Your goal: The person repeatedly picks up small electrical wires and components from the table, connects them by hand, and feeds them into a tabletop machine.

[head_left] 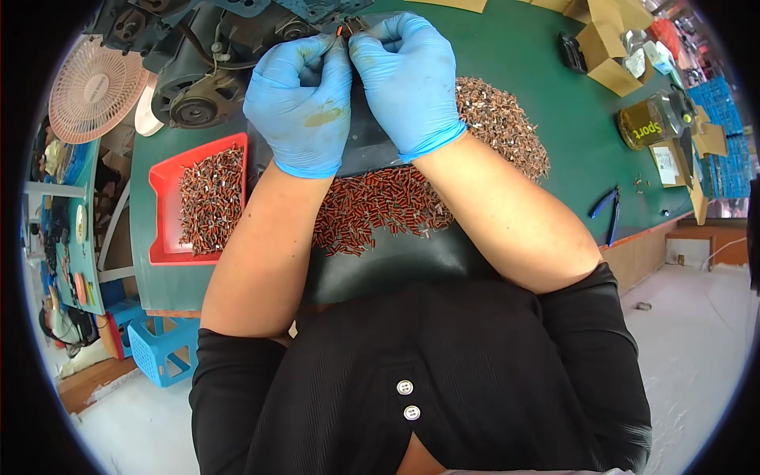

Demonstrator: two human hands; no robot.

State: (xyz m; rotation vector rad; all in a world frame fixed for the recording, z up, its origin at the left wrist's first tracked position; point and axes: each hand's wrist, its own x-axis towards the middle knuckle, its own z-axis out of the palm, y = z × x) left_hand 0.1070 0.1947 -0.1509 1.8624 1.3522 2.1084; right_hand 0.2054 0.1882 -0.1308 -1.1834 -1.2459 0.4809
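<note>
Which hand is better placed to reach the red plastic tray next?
Likely the blue-gloved left hand: it is nearer the shallow red plastic tray, which sits on its side of the green tabletop. The blue-gloved right hand would probably have to cross the left forearm.

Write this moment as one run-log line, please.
Left hand, right hand: fingertips at small orange part, grip unclear | red tray: left, holding many pieces | blue pliers: right, on green table

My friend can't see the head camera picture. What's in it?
A person's blue-gloved left hand and right hand are together at a tiny orange part beside a dark machine. Little orange parts are heaped nearby, with more in a red tray at left on a green table.
</note>
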